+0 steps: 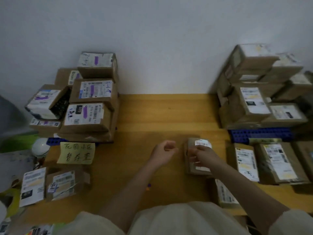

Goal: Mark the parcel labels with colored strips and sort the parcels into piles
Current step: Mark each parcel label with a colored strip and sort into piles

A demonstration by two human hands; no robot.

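Yellow sign handwritten; parcel label blurred, right hand touching.

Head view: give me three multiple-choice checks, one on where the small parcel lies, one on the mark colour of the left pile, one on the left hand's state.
1. Where is the small parcel under the right hand?
A. on the wooden table
B. on top of the left pile
C. on the floor

2. What colour marks the labels of the left pile?
A. red
B. purple
C. green

3. The left hand is:
A. gripping a box
B. pressing the yellow note
C. holding nothing, fingers loosely curled

Answers: 1 A, it lies on the wooden table. 2 B, purple strips cross those labels. 3 C, it hovers apart from the parcel.
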